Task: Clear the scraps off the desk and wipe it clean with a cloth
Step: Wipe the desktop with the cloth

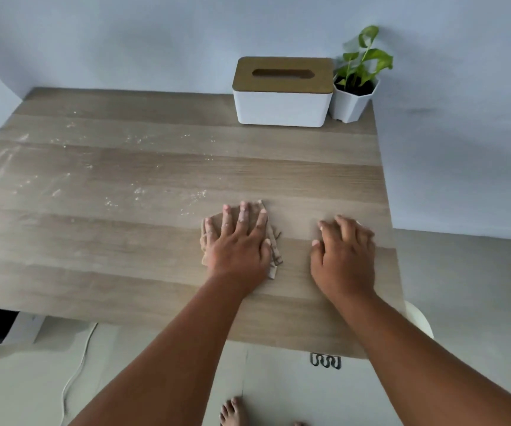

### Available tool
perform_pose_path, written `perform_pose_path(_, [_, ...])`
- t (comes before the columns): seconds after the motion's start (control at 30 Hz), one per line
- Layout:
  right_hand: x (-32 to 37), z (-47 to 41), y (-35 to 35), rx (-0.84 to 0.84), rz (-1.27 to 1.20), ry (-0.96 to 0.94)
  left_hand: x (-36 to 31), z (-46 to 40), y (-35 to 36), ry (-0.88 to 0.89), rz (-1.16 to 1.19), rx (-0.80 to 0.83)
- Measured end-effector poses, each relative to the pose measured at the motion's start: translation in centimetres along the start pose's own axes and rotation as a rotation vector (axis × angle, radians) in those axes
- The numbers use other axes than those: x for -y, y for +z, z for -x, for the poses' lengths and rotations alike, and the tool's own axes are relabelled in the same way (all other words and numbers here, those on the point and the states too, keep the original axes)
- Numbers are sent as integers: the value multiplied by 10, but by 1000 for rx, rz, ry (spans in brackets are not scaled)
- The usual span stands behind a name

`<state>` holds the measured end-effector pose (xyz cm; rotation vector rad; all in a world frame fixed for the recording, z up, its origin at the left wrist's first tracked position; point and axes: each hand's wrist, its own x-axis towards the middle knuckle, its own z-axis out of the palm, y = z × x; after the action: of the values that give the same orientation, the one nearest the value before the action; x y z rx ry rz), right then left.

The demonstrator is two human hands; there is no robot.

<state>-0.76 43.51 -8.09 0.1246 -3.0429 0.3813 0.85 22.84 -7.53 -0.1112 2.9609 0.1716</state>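
A wooden desk (pixel 125 272) fills the view. My left hand (pixel 238 241) lies flat, fingers spread, pressing a folded beige cloth (pixel 274 253) onto the desk right of its middle; the cloth shows past my fingertips and beside my thumb. My right hand (pixel 344 250) rests on the bare wood a little to the right, fingers curled, near the desk's right edge, with nothing seen in it. Fine white crumbs and powdery smears (pixel 139 192) are scattered over the left and middle of the desk, with streaks (pixel 2 161) at the far left.
A white tissue box with a wooden lid (pixel 283 93) stands at the back right, next to a small potted plant (pixel 355 93) in the corner. A white cable (pixel 77 364) runs on the floor below the desk's front edge. My bare foot (pixel 232 413) shows at the bottom.
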Motion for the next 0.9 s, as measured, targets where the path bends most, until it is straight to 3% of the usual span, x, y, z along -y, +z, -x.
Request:
perform_pose_path(0.13, [24,-30,16,120,56,109,4,42,11,263,-9,-48])
perform_pose_path(0.23, [29,-35,17,149,87,106,31,76,16,361,9,-47])
perform_pose_path(0.33, [30,-33,14,163,89,111,62,78,10,339,-14,-14])
perform_pose_path(0.47, [33,-34,12,183,118,104,80,39,-7,179,-51,29])
perform_pose_path(0.63, [32,-36,15,176,176,97,51,-45,-16,-15,-33,21])
perform_pose_path(0.77, [30,-36,20,162,183,100,5,-87,-19,69,-11,39])
perform_pose_path(0.9, [29,-37,19,152,182,105,2,-74,-15,225,-17,18])
